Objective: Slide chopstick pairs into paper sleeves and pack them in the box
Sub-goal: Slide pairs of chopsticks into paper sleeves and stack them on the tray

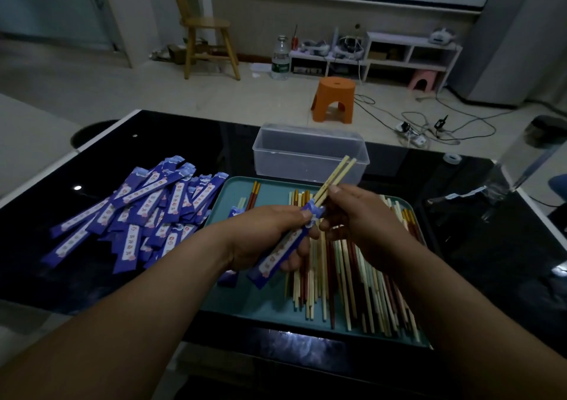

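A: Head view, entry one: your hands?
B: Your left hand [267, 234], grip curled round a blue paper sleeve [276, 255]. Your right hand [359, 224], grip pinching a pale chopstick pair [337, 175], its lower end in the sleeve's mouth.
A: Around them?
B: Loose chopsticks [352, 277] heaped in the teal tray [264, 307] beneath your hands. Sleeve pile [147, 209] to the left on the black worktop [184, 136]. Clear box [310, 151] just behind the tray, crossed by the raised pair.
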### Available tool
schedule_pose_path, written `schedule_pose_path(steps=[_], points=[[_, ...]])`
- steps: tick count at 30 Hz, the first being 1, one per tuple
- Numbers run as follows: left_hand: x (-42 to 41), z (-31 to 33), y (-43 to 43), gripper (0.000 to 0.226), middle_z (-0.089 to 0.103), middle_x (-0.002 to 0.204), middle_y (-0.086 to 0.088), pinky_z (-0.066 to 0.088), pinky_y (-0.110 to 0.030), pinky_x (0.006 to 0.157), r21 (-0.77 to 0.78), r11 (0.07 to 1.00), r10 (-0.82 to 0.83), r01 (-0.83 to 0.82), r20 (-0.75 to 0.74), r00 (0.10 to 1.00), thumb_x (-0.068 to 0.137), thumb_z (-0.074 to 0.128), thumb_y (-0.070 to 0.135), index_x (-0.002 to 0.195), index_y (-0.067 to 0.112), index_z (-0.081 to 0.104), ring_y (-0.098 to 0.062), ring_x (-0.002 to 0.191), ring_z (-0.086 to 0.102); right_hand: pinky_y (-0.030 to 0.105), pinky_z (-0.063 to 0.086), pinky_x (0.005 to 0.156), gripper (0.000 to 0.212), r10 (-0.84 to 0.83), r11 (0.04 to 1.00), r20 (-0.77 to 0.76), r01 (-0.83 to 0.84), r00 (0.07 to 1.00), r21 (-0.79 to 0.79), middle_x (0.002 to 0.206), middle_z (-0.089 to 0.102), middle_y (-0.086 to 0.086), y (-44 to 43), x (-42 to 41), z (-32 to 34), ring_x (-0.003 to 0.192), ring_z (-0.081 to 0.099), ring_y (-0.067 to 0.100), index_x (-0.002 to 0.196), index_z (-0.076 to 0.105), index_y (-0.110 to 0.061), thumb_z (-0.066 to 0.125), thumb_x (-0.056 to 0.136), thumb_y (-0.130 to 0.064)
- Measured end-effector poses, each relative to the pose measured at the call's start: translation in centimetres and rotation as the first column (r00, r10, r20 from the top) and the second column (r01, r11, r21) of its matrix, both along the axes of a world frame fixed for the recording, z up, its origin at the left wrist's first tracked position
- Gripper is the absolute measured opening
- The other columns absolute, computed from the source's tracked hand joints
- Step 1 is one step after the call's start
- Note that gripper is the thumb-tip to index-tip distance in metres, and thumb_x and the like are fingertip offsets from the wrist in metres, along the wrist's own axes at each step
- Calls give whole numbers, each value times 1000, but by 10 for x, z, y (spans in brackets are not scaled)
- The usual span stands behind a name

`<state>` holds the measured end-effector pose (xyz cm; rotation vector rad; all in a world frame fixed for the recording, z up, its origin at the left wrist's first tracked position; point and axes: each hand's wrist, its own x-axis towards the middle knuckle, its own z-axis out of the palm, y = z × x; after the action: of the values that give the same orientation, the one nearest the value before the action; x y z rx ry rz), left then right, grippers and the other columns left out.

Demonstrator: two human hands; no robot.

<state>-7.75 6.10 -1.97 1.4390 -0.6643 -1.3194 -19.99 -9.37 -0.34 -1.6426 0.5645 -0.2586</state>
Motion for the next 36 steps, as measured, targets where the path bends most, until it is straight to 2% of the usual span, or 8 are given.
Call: schedule_pose_path(steps=[4,9,15,18,21,25,30,36], points=[[3,-1,0,35,77,106,-5,52,-41,96,78,986,111,-148,359,927,107,51,40,108,16,75,-24,101,71,37,52,67,27,-33,996,-62,28,998,-83,91,71,9,6,10,-6,78,67,24,103,68,-15,48,109,-33],[25,-6,17,33,57,74,-3,35,-31,59,95,890,227,-446,756,614,104,58,42,84,16,62,-16,66,49,36,55,65,22,-19,967,-206,-34,978,-252,94,72,11,11,17,-20,73,67,19,102,68,-19,53,108,-34],[32,-27,28,30,67,101,-5,49,-37,78,181,835,72,-519,900,430,99,63,45,87,21,51,-28,94,63,51,61,81,23,35,863,-286,-173,958,-475,87,72,3,29,33,-32,81,70,24,92,67,-22,56,104,-39],[47,-13,43,30,64,99,-8,53,-43,80,85,803,102,-590,955,278,99,59,47,93,19,53,-33,94,63,47,60,80,22,76,838,-280,-214,957,-503,89,72,-1,44,46,-35,82,70,19,90,67,-23,58,103,-39],[82,-6,69,30,60,120,-15,51,-47,87,5,714,156,-700,974,166,97,59,41,110,13,59,-39,111,59,42,58,80,22,136,782,-285,-279,949,-557,89,71,-4,58,57,-37,82,69,16,90,66,-23,58,103,-39],[111,-17,98,54,61,132,-17,50,-45,95,172,588,134,-791,943,305,92,64,54,123,10,57,-38,119,60,37,56,79,20,204,748,-294,-343,934,-568,95,70,-5,70,63,-36,85,66,13,95,66,-25,55,104,-39],[114,-30,89,75,65,130,-12,50,-43,96,262,572,103,-777,917,385,80,66,72,128,14,56,-34,117,63,43,58,82,22,200,751,-300,-343,933,-564,95,69,-4,66,55,-34,86,66,15,95,66,-26,55,104,-43],[114,-26,81,40,62,132,-15,42,-41,87,261,581,74,-771,926,370,97,55,43,124,14,53,-37,117,60,39,59,83,21,164,756,-324,-330,932,-566,100,68,-8,50,38,-30,91,64,9,104,66,-26,54,105,-44]])
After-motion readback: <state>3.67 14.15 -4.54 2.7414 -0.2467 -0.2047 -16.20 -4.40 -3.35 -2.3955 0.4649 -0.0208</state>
